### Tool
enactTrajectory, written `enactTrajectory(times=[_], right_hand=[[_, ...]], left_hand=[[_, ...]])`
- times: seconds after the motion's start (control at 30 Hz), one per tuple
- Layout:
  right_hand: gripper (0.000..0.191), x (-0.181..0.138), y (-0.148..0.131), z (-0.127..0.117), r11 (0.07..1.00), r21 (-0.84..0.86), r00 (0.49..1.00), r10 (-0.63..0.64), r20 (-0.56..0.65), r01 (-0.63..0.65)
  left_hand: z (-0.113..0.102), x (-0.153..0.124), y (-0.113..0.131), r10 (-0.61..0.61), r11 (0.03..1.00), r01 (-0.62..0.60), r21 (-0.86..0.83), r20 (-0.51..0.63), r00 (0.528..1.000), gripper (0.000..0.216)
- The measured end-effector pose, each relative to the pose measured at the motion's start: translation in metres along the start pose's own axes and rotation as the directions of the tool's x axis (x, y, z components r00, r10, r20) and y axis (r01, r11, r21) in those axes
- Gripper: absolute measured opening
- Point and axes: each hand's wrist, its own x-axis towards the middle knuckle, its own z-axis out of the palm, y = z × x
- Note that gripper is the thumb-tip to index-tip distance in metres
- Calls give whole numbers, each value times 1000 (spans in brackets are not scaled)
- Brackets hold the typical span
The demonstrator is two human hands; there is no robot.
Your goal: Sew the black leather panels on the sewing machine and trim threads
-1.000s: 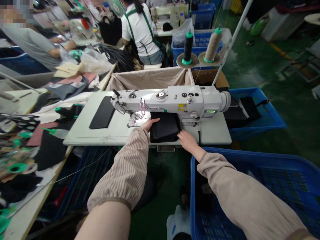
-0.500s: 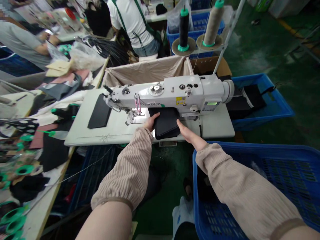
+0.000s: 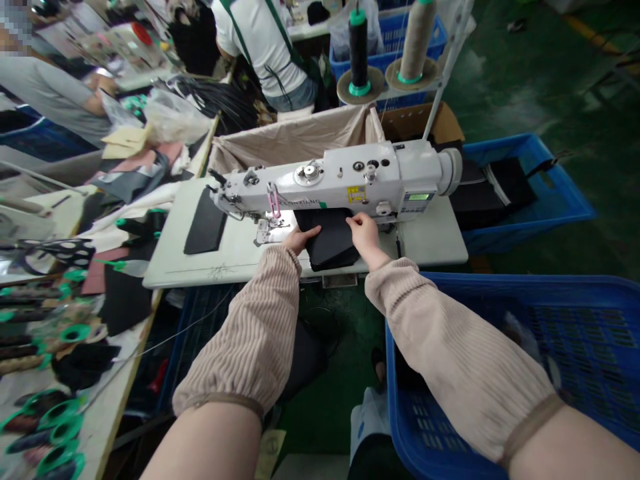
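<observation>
A black fabric piece (image 3: 330, 239) lies on the white table (image 3: 430, 243) under the arm of a white sewing machine (image 3: 340, 180). My left hand (image 3: 300, 238) grips the piece's left edge, with the thumb on top. My right hand (image 3: 365, 232) rests on its upper right corner, fingers curled over the cloth. Both arms wear beige ribbed sleeves. The needle area (image 3: 265, 230) is just left of my left hand.
A flat black panel (image 3: 206, 230) lies on the table's left part. A blue crate (image 3: 550, 347) stands at my right, another blue crate (image 3: 520, 187) with black pieces behind the table. Thread cones (image 3: 357, 50) stand behind the machine. A cluttered bench (image 3: 60, 287) runs along the left. Other people work beyond.
My right hand has moved up from the piece's right edge onto its upper right corner. The left hand stays on the left edge. The camera has shifted slightly.
</observation>
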Motion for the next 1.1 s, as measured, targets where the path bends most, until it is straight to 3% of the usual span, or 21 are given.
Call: enactTrajectory(times=[0.1, 0.17, 0.3, 0.4, 0.6, 0.73, 0.97, 1.03, 1.1], right_hand=[[27, -18, 18, -24, 1000, -11, 999, 28, 38, -28], [30, -48, 35, -40, 998, -30, 989, 64, 135, -61], [25, -119, 66, -51, 990, -109, 890, 132, 437, -93], [31, -137, 77, -39, 978, -181, 836, 184, 518, -104], [32, -101, 66, 20, 983, -144, 837, 176, 518, -118], [29, -110, 63, 42, 992, -97, 825, 119, 553, -78], [27, -171, 88, -8, 971, -221, 825, 51, 563, 91], [27, -183, 87, -21, 955, -256, 794, 36, 607, 153], [23, -198, 83, -30, 938, -262, 718, 21, 696, 226]], left_hand=[[-6, 6, 3, -43, 998, 42, 44, 19, 999, 65], [-10, 10, 4, -76, 995, 74, 71, 23, 997, 62], [-13, 12, 7, -110, 988, 107, 110, 21, 994, 59], [-14, 10, 10, -118, 985, 116, 131, 8, 993, 62], [-17, 4, 13, -118, 979, 118, 167, -11, 993, 64], [-17, 4, 13, -109, 975, 114, 189, -37, 993, 63], [-5, 9, 13, -125, 965, 140, 221, -82, 989, 54], [0, 9, 14, -119, 958, 146, 247, -121, 986, 47], [6, 7, 16, -102, 949, 142, 280, -153, 983, 43]])
